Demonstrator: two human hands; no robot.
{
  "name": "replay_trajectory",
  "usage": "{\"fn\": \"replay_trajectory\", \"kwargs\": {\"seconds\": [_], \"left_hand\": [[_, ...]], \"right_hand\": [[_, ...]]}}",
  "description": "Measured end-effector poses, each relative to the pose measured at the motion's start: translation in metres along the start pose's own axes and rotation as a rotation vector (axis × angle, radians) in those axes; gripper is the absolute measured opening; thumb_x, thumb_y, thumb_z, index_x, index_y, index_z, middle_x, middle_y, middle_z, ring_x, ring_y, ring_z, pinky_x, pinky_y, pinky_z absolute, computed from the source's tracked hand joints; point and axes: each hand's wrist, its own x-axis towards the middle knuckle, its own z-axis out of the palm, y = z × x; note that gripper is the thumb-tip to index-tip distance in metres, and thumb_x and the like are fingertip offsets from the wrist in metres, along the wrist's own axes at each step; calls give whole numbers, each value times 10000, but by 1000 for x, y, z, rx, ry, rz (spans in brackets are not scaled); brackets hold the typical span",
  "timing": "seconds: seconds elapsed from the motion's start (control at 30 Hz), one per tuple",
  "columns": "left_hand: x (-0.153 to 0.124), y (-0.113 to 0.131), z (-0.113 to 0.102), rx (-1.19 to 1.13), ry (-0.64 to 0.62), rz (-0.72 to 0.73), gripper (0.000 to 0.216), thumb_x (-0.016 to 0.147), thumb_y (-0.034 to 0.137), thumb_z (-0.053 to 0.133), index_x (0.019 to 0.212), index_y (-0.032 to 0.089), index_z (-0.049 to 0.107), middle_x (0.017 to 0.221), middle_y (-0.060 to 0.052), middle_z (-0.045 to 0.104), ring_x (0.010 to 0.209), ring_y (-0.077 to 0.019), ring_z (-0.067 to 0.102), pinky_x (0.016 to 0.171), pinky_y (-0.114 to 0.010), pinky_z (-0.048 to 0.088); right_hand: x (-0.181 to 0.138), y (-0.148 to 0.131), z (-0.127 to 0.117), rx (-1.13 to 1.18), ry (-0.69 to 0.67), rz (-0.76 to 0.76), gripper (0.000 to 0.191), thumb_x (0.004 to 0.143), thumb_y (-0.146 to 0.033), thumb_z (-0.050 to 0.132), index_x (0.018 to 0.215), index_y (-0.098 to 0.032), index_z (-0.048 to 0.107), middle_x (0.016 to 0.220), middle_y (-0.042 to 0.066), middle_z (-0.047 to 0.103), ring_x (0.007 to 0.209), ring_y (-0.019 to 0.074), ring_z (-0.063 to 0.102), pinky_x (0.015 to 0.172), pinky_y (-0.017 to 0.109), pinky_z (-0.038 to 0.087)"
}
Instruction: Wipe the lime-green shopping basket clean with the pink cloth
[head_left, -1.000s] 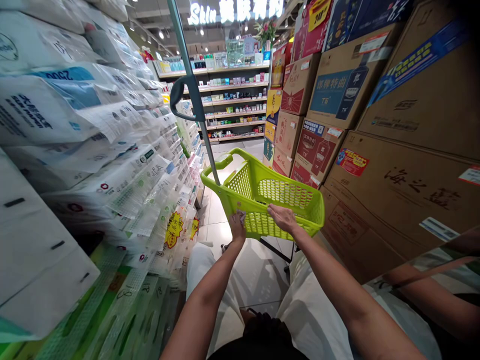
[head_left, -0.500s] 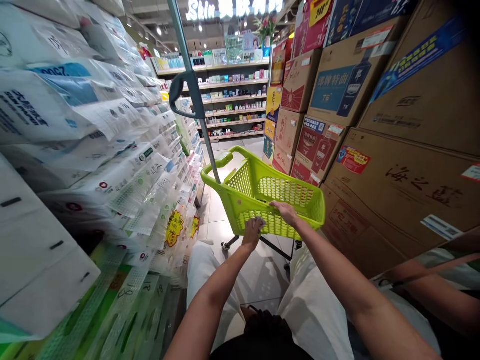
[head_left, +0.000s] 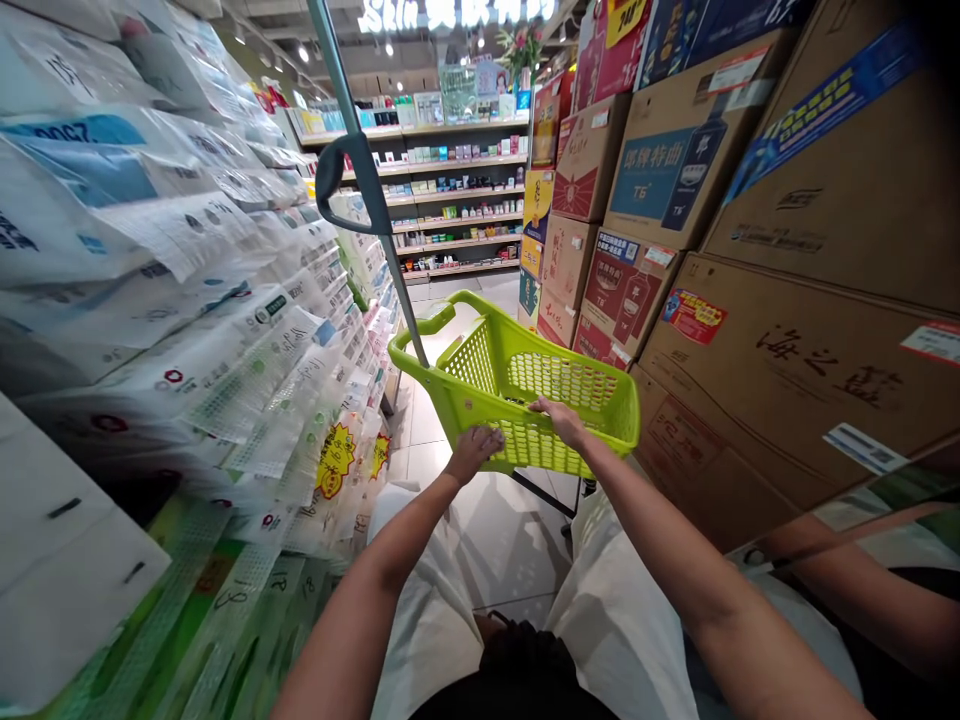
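Note:
In front of me stands a lime-green shopping cart [head_left: 442, 400] with perforated basket walls and a tall grey pole [head_left: 405, 290] with a looped handle [head_left: 352, 185]. My left hand [head_left: 474, 452] is against the near side wall of the basket, fingers closed over a small greyish crumpled cloth [head_left: 496, 438] that is mostly hidden. My right hand [head_left: 561, 420] grips the near top rim, its thumb and fingers hooked over the edge. Little of the basket's floor shows from here.
Stacked tissue packs [head_left: 255, 330] with yellow price tags [head_left: 335, 460] line the left. Cardboard cartons [head_left: 795, 350] rise on the right, close to the cart. Behind the cart, shelves [head_left: 465, 222] hold small boxes and bottles. Tiled floor [head_left: 517, 570] lies between my legs.
My left hand has slid leftward along the basket's side wall with the cloth. The right hand stays on the rim. The whole view has shifted slightly.

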Motion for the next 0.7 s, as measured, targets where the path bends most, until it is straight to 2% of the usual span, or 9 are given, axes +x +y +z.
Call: {"fn": "replay_trajectory", "kwargs": {"seconds": [0.13, 0.2, 0.27, 0.4, 0.47, 0.5, 0.57, 0.63, 0.7], "left_hand": [[23, -2, -17, -5, 350, -308, 308, 980, 111, 491, 1160, 228, 711, 1302, -129, 599, 1266, -274, 525, 1109, -471, 455], [26, 3, -15, -28, 422, -410, 360, 955, 65, 471, 1193, 206, 702, 1312, -146, 579, 1268, -288, 510, 1103, -469, 454], [18, 8, -6, -83, 349, -415, 398, 919, 30, 486, 1189, 213, 713, 1292, -136, 597, 1208, -282, 533, 1074, -450, 468], [-16, 10, 18, -165, 89, -292, 457, 844, -15, 519, 1146, 246, 741, 1245, -107, 634, 1090, -268, 565, 1005, -448, 503], [-25, 5, 22, -194, 118, -288, 432, 823, -10, 535, 1102, 245, 745, 1199, -109, 635, 1072, -269, 570, 984, -452, 517], [-25, 1, 20, -206, 192, -313, 402, 821, 5, 542, 1083, 238, 740, 1181, -116, 627, 1079, -274, 568, 982, -457, 521], [-15, -8, 8, -229, 432, -418, 347, 830, 42, 537, 1076, 215, 711, 1172, -131, 593, 1121, -286, 556, 1004, -474, 516], [5, -18, -13, -246, 717, -577, 356, 825, 41, 501, 1109, 189, 658, 1196, -144, 549, 1171, -289, 538, 1053, -484, 492], [29, -28, -38, -247, 946, -751, 425, 793, 1, 466, 1163, 166, 593, 1252, -161, 503, 1219, -284, 520, 1103, -473, 456]], "right_hand": [[2, 1, 3, 10, 5, 27, 749, 1027, -597, 118, 1244, -283, 763, 1414, 36, 683, 1400, 302, 546, 1215, 517, 344], [2, 1, 4, 1, -5, 36, 755, 1027, -600, 108, 1251, -287, 758, 1425, 35, 675, 1407, 305, 541, 1213, 524, 344], [2, 1, 6, -14, -13, 39, 747, 1026, -604, 113, 1258, -296, 753, 1423, 32, 677, 1400, 311, 547, 1204, 527, 355], [5, -1, 7, -56, -22, 5, 718, 1026, -598, 123, 1271, -322, 739, 1392, 16, 697, 1367, 322, 574, 1182, 537, 380], [8, 0, 8, -79, -24, -11, 701, 1027, -595, 135, 1270, -327, 736, 1390, 17, 698, 1357, 326, 583, 1176, 544, 385], [9, 1, 8, -88, -24, -16, 694, 1027, -598, 144, 1272, -326, 734, 1393, 21, 697, 1354, 327, 587, 1171, 544, 391], [13, 4, 10, -102, -24, -20, 680, 1028, -601, 163, 1282, -322, 729, 1400, 33, 693, 1348, 327, 594, 1156, 541, 409], [15, 5, 11, -116, -19, -23, 669, 1031, -595, 174, 1296, -318, 722, 1401, 40, 692, 1342, 327, 601, 1141, 533, 427], [15, 6, 12, -129, -12, -28, 650, 1036, -575, 182, 1301, -321, 719, 1401, 36, 692, 1334, 325, 608, 1131, 522, 437]]}}
